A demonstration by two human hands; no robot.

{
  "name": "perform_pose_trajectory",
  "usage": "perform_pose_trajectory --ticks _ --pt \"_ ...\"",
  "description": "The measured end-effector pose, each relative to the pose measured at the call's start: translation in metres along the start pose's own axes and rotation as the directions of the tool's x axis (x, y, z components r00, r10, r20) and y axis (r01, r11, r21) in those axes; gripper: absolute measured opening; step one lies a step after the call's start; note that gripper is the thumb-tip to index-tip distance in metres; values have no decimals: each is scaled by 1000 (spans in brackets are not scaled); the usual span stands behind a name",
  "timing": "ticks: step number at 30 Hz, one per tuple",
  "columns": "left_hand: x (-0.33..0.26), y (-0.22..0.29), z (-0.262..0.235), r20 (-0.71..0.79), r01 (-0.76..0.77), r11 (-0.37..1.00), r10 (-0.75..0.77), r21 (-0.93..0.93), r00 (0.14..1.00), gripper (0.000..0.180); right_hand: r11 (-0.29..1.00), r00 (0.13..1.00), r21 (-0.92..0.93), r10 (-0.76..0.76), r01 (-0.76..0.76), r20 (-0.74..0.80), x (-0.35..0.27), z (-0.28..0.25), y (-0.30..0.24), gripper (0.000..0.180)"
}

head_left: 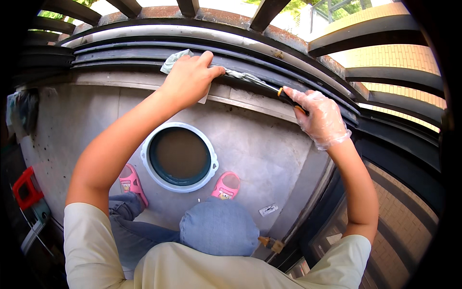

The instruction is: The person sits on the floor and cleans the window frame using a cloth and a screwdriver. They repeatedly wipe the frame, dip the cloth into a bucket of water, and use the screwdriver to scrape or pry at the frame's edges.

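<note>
in the head view, the left grip (pixel 190 81) pinches the cloth (pixel 244 76) at the rail (pixel 120 52). the right grip (pixel 321 116) is wrapped round the tool (pixel 288 98). the cloth runs between the grips. best to pull it tight and press softly along the rail's grooves.

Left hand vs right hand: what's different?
Covering: the left hand is bare; the right hand wears a clear plastic glove.
Hold: the left hand grasps the pale cloth; the right hand grips the black-and-yellow handle of a tool.
Shared: both are closed on something, at the dark ridged rail.
</note>
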State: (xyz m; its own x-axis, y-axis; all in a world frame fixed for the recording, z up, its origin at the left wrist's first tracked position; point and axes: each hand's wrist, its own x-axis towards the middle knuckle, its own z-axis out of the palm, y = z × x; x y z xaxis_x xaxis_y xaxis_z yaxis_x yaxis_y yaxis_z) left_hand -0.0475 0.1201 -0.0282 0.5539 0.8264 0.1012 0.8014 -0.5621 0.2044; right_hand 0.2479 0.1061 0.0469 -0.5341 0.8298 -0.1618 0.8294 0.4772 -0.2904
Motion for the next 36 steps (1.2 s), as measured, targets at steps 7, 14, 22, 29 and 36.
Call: perform_pose_trajectory --ticks 7,14,22,29,36 --pt "-16 -4 -6 -9 100 995 -100 0 995 39 996 997 62 58 -61 50 -17 -30 3 45" --pt "-14 -2 -8 -79 69 996 -73 -57 994 38 998 997 25 54 -55 53 -20 -22 22 52" --pt "-10 38 13 -46 -32 980 23 -197 999 48 992 987 23 124 -127 98 -20 -24 16 50" --pt "-13 54 24 -63 138 973 -152 -186 986 49 987 983 24 154 -157 103 -26 -30 0 50" --pt "1 61 17 62 229 946 -221 -229 973 50 992 997 -112 70 -66 34 -18 -22 -11 48"
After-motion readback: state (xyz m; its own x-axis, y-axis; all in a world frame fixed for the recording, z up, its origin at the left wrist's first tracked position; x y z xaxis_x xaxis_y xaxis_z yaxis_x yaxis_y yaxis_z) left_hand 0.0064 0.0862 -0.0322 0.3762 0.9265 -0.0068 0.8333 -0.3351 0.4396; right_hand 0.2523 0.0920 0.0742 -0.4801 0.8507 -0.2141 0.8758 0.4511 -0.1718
